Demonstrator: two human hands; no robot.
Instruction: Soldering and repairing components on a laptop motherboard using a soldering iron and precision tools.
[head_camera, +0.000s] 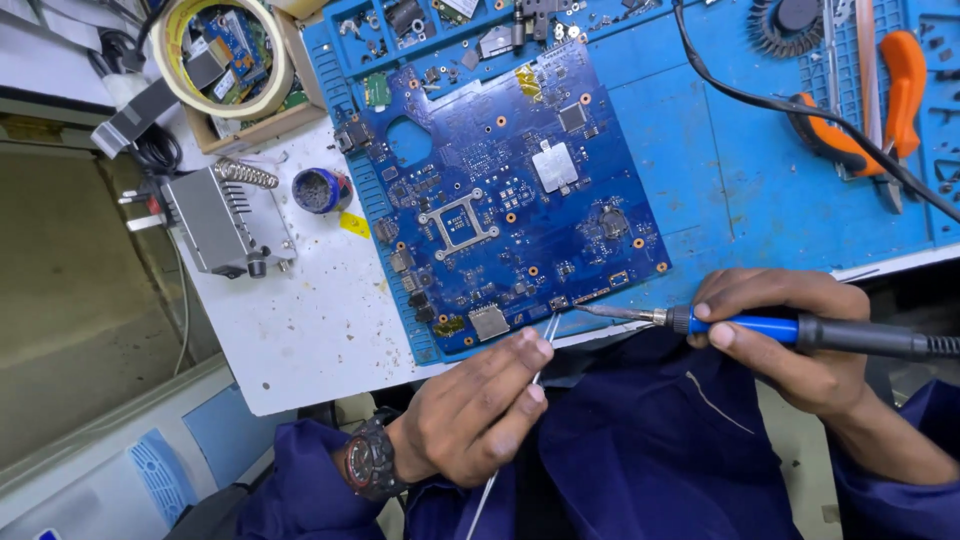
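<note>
White, speckled tabletop (300, 330) under blue mat (730, 190); circuit board (510, 190) at near edge. Left hand (480, 410) pinching solder wire (545, 335); right hand (790, 335) gripping soldering iron (760, 325).

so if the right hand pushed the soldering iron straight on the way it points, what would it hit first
Probably the small connector on the near edge of the blue circuit board, beside the solder wire; the right hand aims the soldering iron tip there, though height is unclear.

Tape roll (222, 52), metal stand (222, 217), orange-handled pliers (872, 105) lie on the bench.
</note>
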